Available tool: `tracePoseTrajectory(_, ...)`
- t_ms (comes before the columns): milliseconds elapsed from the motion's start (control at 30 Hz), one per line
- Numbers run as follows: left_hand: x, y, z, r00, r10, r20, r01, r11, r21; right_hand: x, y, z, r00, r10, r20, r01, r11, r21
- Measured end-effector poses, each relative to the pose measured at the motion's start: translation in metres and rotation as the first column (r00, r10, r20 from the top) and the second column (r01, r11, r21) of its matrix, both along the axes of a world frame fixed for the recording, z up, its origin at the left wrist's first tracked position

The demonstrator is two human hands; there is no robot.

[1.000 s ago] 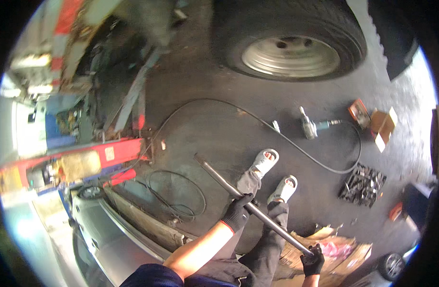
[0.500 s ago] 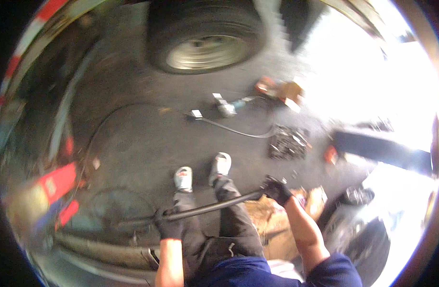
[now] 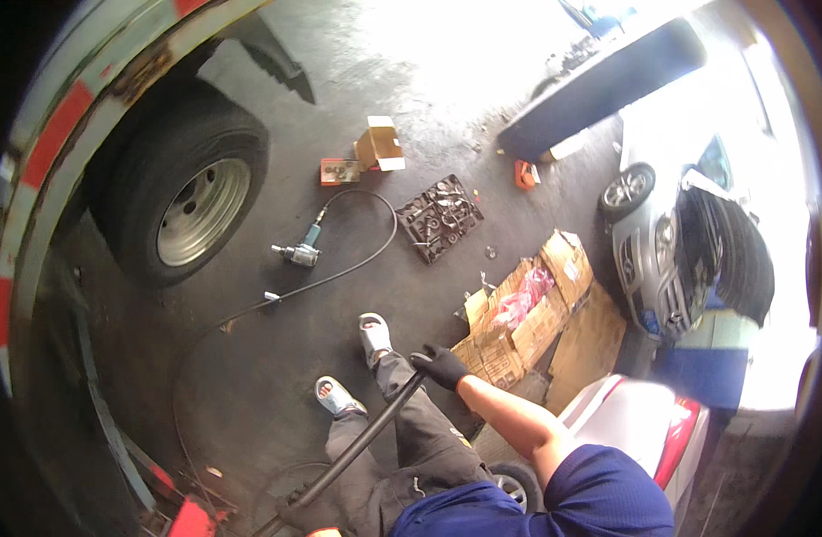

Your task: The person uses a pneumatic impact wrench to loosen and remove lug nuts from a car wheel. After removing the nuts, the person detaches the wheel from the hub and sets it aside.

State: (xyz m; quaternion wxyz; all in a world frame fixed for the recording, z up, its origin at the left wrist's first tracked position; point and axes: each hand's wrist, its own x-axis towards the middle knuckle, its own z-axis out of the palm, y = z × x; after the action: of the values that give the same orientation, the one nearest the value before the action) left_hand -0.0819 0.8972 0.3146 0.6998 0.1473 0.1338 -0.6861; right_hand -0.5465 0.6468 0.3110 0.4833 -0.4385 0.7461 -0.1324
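A long dark metal bar [image 3: 366, 438] slants across my legs, its upper end away from me to the right. Near that end my right hand [image 3: 440, 367], in a black glove, is closed round it. My left hand [image 3: 314, 510], gloved too, grips it lower down by my left thigh, partly hidden at the lower edge of the view. The bar's lower end runs out of the picture. Ahead on the floor lies an impact wrench [image 3: 302, 253], joined to an air hose [image 3: 339, 271]. A tray of sockets [image 3: 442, 219] lies to its right.
A truck wheel [image 3: 205, 210] stands at the left under a red-and-white striped edge. Torn cardboard [image 3: 496, 356] lies right of my feet. Small boxes [image 3: 381, 143] sit beyond the wrench. A silver car [image 3: 644, 259] and a white car [image 3: 621, 416] stand right; a red metal part [image 3: 192, 519] is lower left.
My view has turned to the right, so the truck wheel now sits at the left. The bar, nearly level before, now slants, its right end farther from me. Both hands still grip it.
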Motion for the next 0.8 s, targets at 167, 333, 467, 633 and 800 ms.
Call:
tracePoseTrajectory(167,-0.068,-0.089,0.024,0.884,-0.22,0.412,-0.262,0.497,0.827,0.017,0.02,0.056,0.88,0.397,-0.259,-0.472,0.783,-0.405)
tracePoseTrajectory(333,-0.182,-0.206,0.035,0.854,-0.325,0.407,-0.205,0.508,0.837,0.054,0.047,0.038,0.762,0.599,-0.247,-0.645,0.671,-0.366)
tracePoseTrajectory(467,-0.286,-0.274,0.035,0.729,-0.529,0.434,-0.001,0.633,0.774,0.002,0.047,-0.007,0.943,0.332,-0.026,-0.332,0.943,-0.004)
tracePoseTrajectory(633,-0.427,-0.317,0.054,0.407,-0.777,0.48,0.393,0.623,0.676,-0.107,0.04,-0.02,0.991,0.132,-0.025,-0.13,0.989,0.07)
tracePoseTrajectory(800,-0.494,-0.329,0.043,0.183,-0.754,0.631,0.739,0.528,0.417,-0.188,0.037,-0.018,0.924,-0.374,0.077,0.372,0.927,0.046)
